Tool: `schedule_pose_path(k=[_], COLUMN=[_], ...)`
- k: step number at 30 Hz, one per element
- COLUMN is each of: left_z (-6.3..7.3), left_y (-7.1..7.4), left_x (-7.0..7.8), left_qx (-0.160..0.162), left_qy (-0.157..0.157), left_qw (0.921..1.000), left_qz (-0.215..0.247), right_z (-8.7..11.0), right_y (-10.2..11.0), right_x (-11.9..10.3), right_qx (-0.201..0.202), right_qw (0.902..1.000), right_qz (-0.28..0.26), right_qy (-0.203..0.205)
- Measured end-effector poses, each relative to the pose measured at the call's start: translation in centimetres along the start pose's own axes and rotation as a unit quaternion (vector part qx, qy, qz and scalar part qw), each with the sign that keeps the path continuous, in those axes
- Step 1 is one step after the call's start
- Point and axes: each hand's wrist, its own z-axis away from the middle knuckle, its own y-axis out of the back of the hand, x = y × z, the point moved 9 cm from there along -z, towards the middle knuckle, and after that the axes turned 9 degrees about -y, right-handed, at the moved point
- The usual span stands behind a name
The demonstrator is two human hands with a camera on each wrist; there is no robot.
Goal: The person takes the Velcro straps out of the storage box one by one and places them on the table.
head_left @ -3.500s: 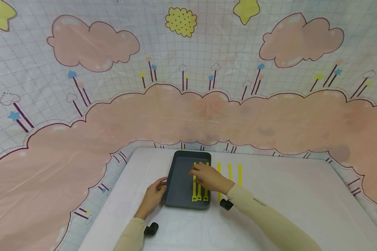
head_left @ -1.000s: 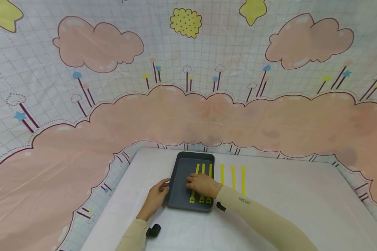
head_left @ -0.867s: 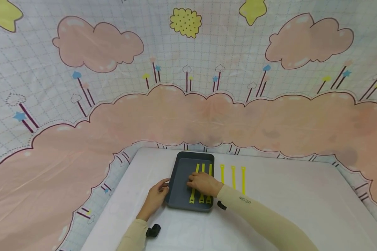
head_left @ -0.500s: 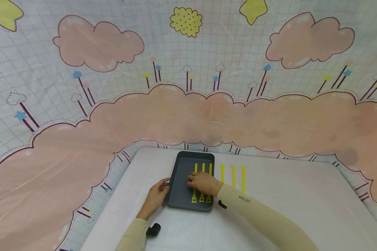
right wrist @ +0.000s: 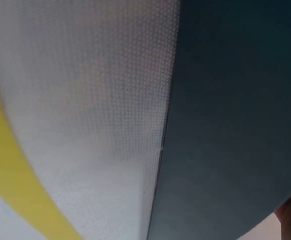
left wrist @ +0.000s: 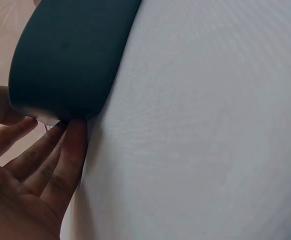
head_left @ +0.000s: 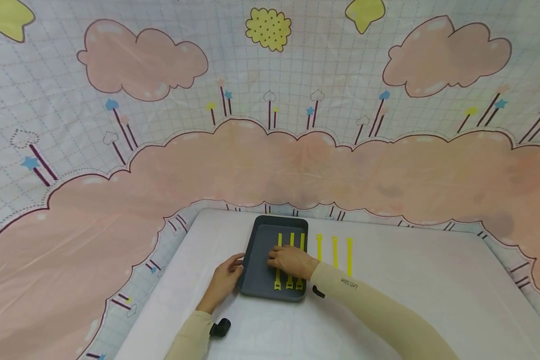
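Note:
A dark grey tray [head_left: 255,280] lies on the white table with three yellow cable ties inside, upright in the head view, slotted heads toward me. My right hand [head_left: 293,262] reaches over the tray's right side. Its curled fingers hold the leftmost cable tie [head_left: 277,278] near its middle, and the hand covers the middles of the other two ties [head_left: 292,238]. At the tray's left side is my left hand [head_left: 222,281]. In the left wrist view its extended fingers [left wrist: 68,160] touch the outer wall of the tray [left wrist: 70,60].
Three more yellow cable ties [head_left: 335,250] lie on the table [head_left: 409,280] right of the tray, their lower parts hidden by the right sleeve [head_left: 364,295]. A patterned cloth [head_left: 270,170] hangs behind the table. Each wrist wears a small black camera [head_left: 221,327].
The right hand has moved down and left over the tray. Under it the leftmost cable tie, tilted one second ago, has turned nearly straight. The left hand stays at the tray's side.

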Motion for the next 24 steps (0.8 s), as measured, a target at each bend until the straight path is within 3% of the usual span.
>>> schedule_pose_path(k=[17,24], left_z=[0.0,0.05], left_y=[0.04,0.03], left_x=[-0.03,-0.33], left_qx=[-0.004,-0.002], left_qy=[0.002,0.005], left_qw=[1.0,0.9997], left_qz=[0.002,-0.022], right_z=[-0.16,-0.2], right_y=[0.3,0.45], right_x=[-0.34,-0.52], right_qx=[0.016,0.041], right_qw=[0.9997,0.9989], right_qz=[-0.009,0.003], right_qy=[0.018,0.024])
